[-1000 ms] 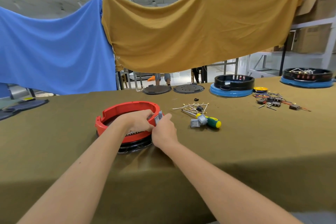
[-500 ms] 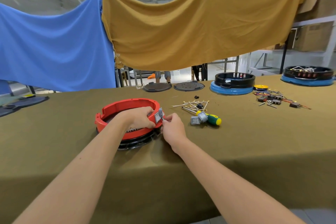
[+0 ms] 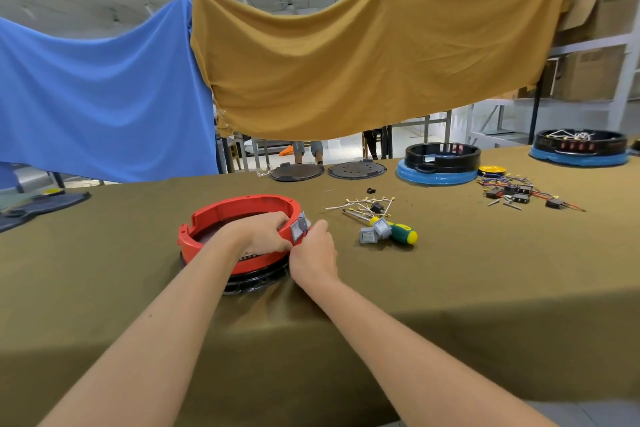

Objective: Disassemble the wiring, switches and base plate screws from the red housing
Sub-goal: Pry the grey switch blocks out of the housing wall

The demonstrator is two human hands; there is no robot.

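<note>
I judge the job partly done: two small grey square switches (image 3: pixel 374 231) and a bundle of loose white wires (image 3: pixel 363 205) already lie on the olive-cloth worktop (image 3: pixel 485 270) beside a green-and-yellow-handled screwdriver (image 3: pixel 398 231). The round red plastic housing (image 3: pixel 221 218) sits before me, my left hand (image 3: pixel 265 232) clamped over its rim, my right hand (image 3: pixel 313 253) with fingers pinched on a third grey switch (image 3: pixel 298 227) at the wall. I cannot see the base plate screws.

- Blue cloth (image 3: pixel 100 97) and mustard cloth (image 3: pixel 363 55) hang behind my bench (image 3: pixel 485 288).
- Two dark round plates (image 3: pixel 327 170) lie at the far edge.
- Black-and-blue housing (image 3: pixel 438 163) sits near a second housing (image 3: pixel 580 149), far right.
- Cardboard boxes (image 3: pixel 588 73) fill shelving.
</note>
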